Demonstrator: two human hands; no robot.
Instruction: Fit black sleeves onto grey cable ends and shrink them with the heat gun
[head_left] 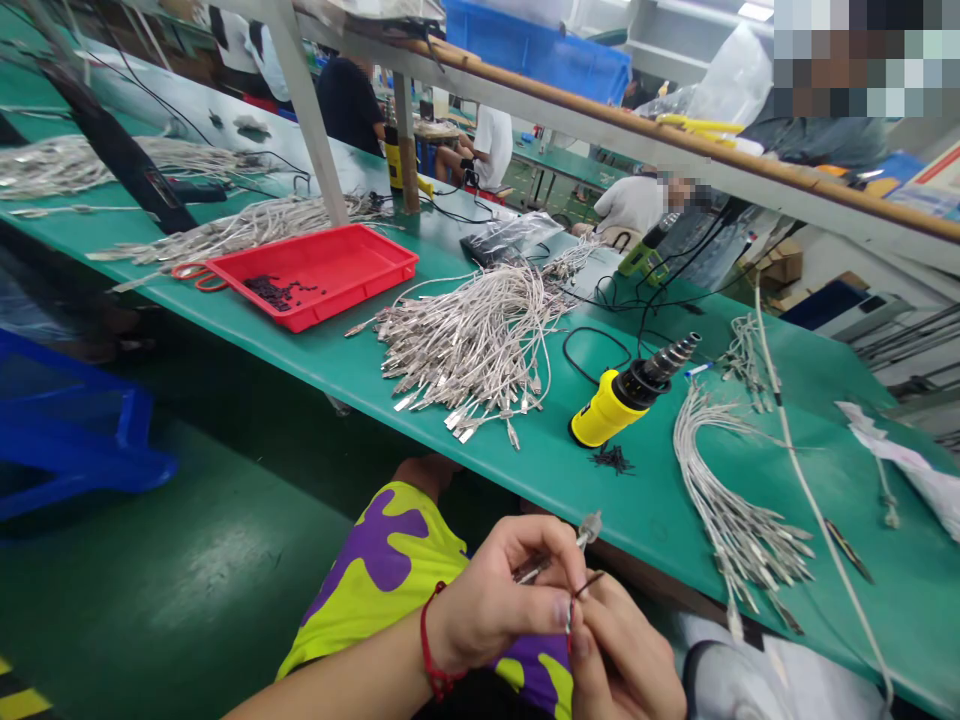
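Over my lap, my left hand [517,590], with a red string bracelet at the wrist, is closed around a light-coloured cable. The cable's connector [590,527] sticks out past the fingers. Thin wires [570,622], some red and dark, show between both sets of fingertips. My right hand [626,650] pinches these wires close against the left thumb; a thin dark strand [589,584] juts up there, and whether it is wire or tubing I cannot tell. The palms hide the rest of the cable.
On the green bench [352,370] lie a large heap of cables [480,340], a red tray [337,275] with small black pieces, and a yellow hot air gun [611,405] beside black tubing bits [613,459]. Another cable bundle [705,480] and tweezers [849,550] lie right. People sit beyond.
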